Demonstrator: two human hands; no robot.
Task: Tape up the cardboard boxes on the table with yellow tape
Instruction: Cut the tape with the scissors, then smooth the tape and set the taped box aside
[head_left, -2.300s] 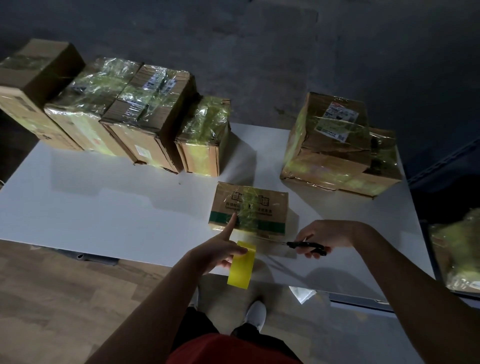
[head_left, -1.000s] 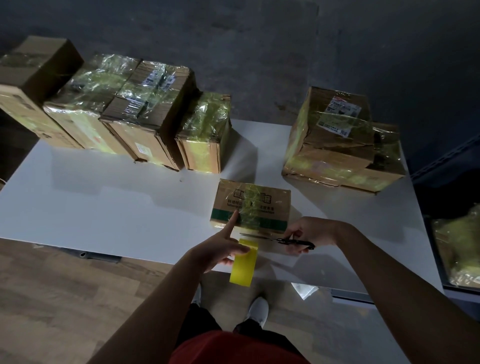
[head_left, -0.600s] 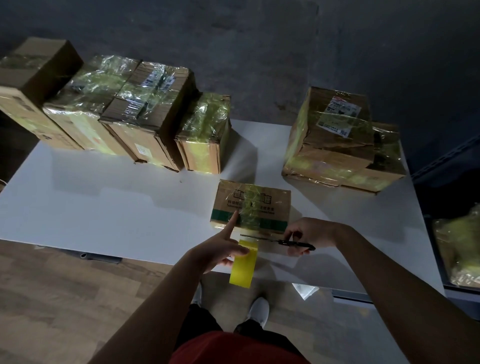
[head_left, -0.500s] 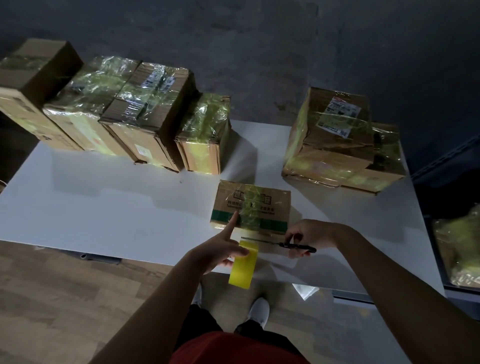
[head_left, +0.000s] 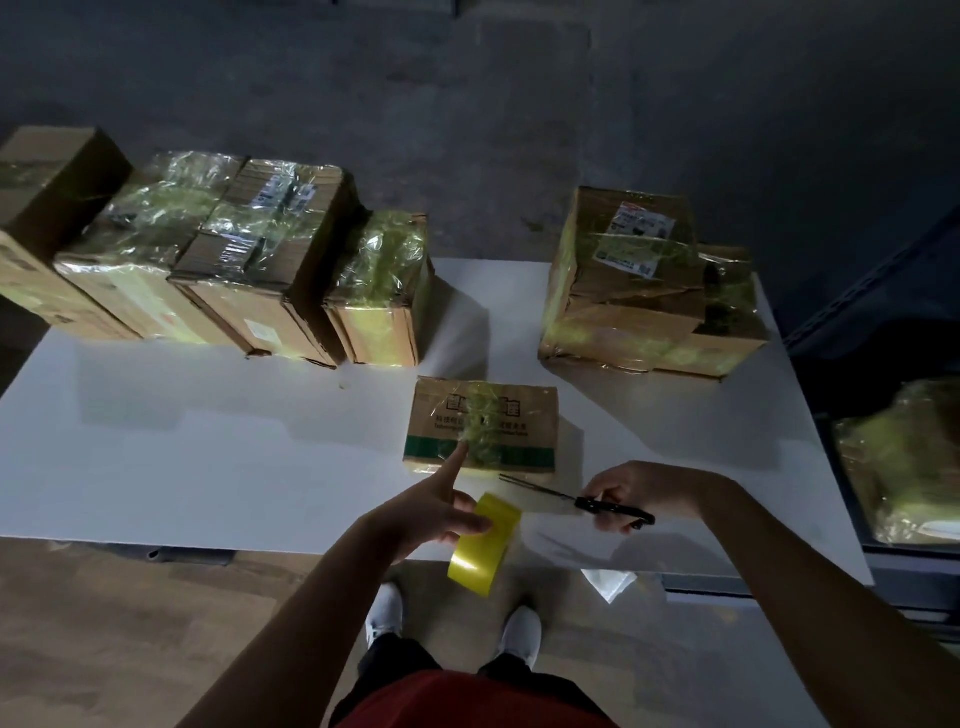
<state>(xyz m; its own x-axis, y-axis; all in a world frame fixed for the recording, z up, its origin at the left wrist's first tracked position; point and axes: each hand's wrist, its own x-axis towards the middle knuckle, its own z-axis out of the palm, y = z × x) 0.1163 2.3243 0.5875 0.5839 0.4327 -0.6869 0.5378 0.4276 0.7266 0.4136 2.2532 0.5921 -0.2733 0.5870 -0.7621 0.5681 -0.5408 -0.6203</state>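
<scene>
— Since half a second ago our right hand (head_left: 634, 488) has drawn the scissors (head_left: 571, 500) slightly rightward, away from the yellow tape roll (head_left: 485, 545); our left hand (head_left: 421, 519) has barely shifted.
— Agreed. Shall we go from the big things down?
— We stand at the white desk (head_left: 208, 467). Along its far edge we see a row of four taped cardboard boxes (head_left: 249, 280), and at far right two more taped boxes (head_left: 623, 291) touching each other.
— Nearer us sits the small cardboard box (head_left: 519, 421) with a green band, yellow tape up its front.
— Our left hand stretches its index finger (head_left: 451, 467) onto that tape, while thumb and remaining fingers pinch the yellow tape roll over the desk's near edge.
— Our right hand curls round the scissors' black handles; the blades point left, just before the small cardboard box.
</scene>
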